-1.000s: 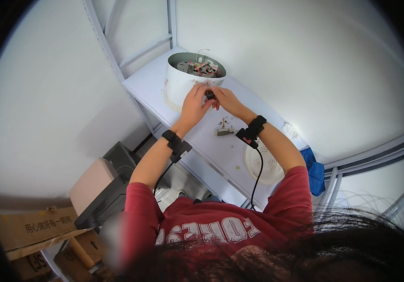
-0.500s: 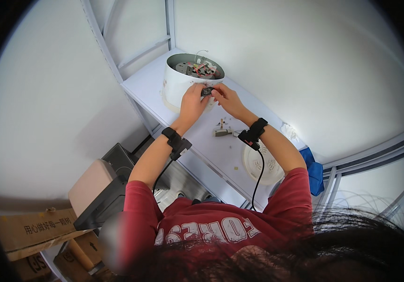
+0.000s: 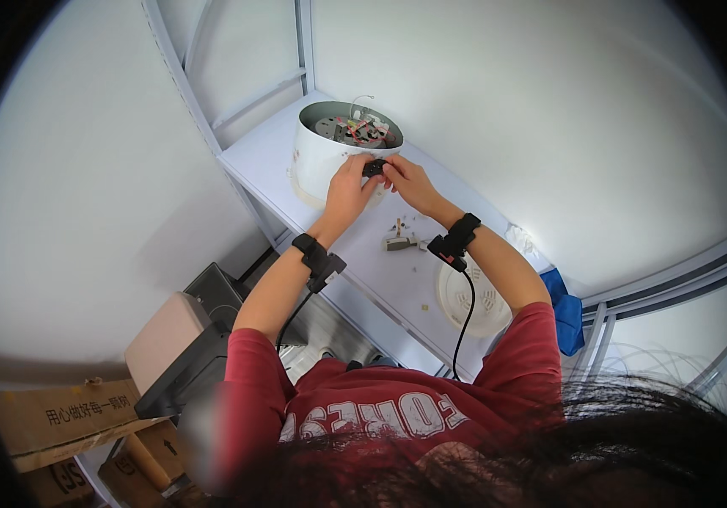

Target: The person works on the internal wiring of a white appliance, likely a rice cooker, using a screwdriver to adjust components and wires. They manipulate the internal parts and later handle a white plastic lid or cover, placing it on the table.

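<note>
Both hands meet in front of a white round appliance housing (image 3: 319,165), which stands open at the top. Inside it show a grey metal plate and a tangle of red and white wires (image 3: 362,131). My left hand (image 3: 348,184) and my right hand (image 3: 410,182) pinch a small black part (image 3: 373,168) between them, close to the housing's near side. Fingers cover some of this part, so its exact kind is unclear. Below the hands, a grey-handled tool (image 3: 398,244) lies on the white table (image 3: 363,258), beside several tiny loose pieces (image 3: 404,225).
A round cream slotted cover (image 3: 457,296) lies near the right forearm. Blue cloth (image 3: 563,313) hangs at the table's right end. White walls and a metal frame (image 3: 302,42) stand behind. Left of the table are a pink-and-black machine (image 3: 169,339) and cardboard boxes (image 3: 67,415).
The black part has turned slightly between my fingers, and its face looks darker. Both hands stay in nearly the same place, still holding it. The housing has not moved.
</note>
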Available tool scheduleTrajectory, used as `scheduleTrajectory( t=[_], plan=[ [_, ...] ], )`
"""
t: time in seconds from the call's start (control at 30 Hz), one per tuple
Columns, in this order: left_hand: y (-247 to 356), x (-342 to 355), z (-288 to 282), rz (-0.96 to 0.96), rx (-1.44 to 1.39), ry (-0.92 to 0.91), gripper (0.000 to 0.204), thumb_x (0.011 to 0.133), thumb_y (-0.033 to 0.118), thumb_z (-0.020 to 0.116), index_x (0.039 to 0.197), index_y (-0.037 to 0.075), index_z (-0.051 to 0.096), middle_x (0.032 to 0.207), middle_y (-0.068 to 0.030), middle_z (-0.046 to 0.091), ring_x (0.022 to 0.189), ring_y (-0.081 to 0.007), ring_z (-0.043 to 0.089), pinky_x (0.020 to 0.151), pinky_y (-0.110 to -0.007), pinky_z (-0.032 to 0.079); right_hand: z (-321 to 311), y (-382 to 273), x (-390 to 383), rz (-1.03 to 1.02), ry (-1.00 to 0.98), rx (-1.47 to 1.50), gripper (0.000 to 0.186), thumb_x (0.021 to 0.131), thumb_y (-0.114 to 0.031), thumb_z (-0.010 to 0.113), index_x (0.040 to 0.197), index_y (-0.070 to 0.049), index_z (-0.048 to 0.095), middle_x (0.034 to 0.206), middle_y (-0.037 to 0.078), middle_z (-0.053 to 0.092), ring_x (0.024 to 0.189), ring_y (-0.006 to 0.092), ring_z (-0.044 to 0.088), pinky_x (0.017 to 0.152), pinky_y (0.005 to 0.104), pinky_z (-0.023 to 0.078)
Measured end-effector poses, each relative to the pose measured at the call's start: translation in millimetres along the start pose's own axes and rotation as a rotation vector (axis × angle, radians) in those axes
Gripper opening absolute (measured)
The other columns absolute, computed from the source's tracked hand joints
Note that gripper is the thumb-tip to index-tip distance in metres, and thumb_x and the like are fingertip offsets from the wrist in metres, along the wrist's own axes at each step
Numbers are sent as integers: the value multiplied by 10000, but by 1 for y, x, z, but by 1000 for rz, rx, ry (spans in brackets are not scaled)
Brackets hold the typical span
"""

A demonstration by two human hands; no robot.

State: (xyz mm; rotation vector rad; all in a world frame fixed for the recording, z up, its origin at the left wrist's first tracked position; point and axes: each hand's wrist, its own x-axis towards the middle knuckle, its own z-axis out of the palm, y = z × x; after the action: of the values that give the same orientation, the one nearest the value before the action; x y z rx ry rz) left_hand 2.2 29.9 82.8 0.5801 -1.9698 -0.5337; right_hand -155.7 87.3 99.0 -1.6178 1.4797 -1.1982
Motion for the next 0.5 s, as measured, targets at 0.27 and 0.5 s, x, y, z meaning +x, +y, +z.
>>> scheduleTrajectory(
  t=[0.27, 0.5],
  plan=[
    [3, 3, -2, 52, -44, 41, 482, 673, -57, 701, 1111, 38, 525, 921, -106, 548, 763, -225, 569, 665, -308, 489, -1, 4, -1, 24, -25, -16, 159, 959, -141, 438, 991, -34, 550, 830, 21, 612, 712, 93, 550, 642, 252, 465],
    [10, 2, -1, 88, -36, -18, 518, 676, -50, 699, 1145, 58, 509, 913, -99, 518, 803, -235, 554, 665, -321, 479, 1, 6, -3, -37, -18, -3, 224, 930, -53, 420, 1096, -25, 568, 854, 84, 645, 708, 131, 594, 673, 291, 492]
  ],
)
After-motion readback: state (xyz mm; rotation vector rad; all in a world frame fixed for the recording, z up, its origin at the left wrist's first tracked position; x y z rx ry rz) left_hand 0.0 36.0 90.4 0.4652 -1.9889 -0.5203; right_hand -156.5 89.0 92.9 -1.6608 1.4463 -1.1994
